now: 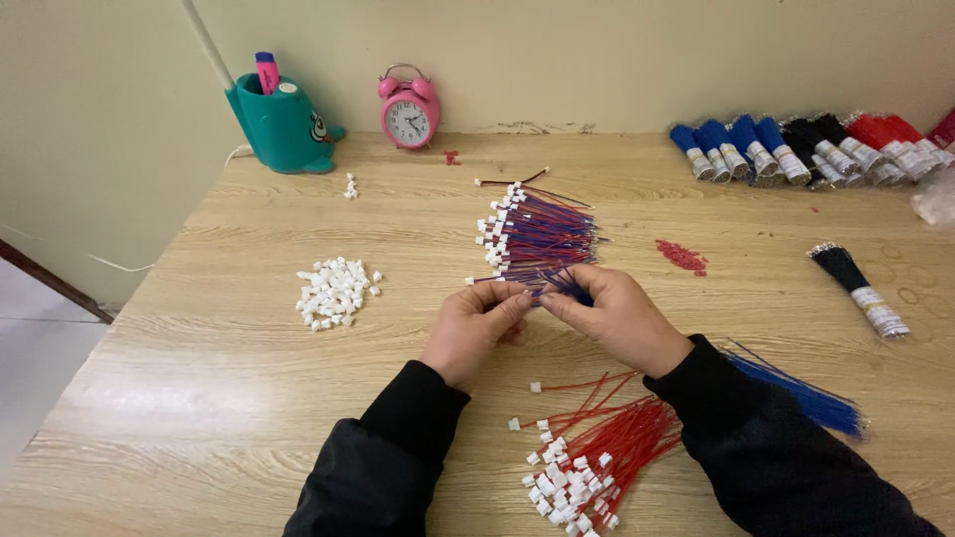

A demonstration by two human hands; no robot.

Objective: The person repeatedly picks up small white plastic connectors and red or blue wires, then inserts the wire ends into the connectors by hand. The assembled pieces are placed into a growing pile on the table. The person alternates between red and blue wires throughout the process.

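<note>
Head view: a plain cream wall (597,50) is seen behind a wide table (199,398) of pale wood grain, and a strip of light floor (40,338) shows at the left edge. Along the far right of the table a row of wire bundles (806,149) in blue, black and red is laid, with one black bundle (858,278) lying apart in front of it. At the far left a teal pen holder (284,124) is set, and just beside it a pink alarm clock (408,109).

In the middle a fanned pile of red-and-blue wires (542,234) with white plugs is spread. Nearer the body a heap of red wires (597,457) with white plugs is laid, and a sheaf of blue wires (806,398) is partly hidden under the right sleeve. A mound of loose white connectors (336,291) lies well left of the hands, and a small scatter of red bits (682,257) to the right.

Both hands are brought together just below the fanned pile. A thin blue wire (567,286) is pinched by the right hand (617,318), and its end appears to be nipped between thumb and forefinger of the left hand (476,328), though the fingertips are too small for certainty.
</note>
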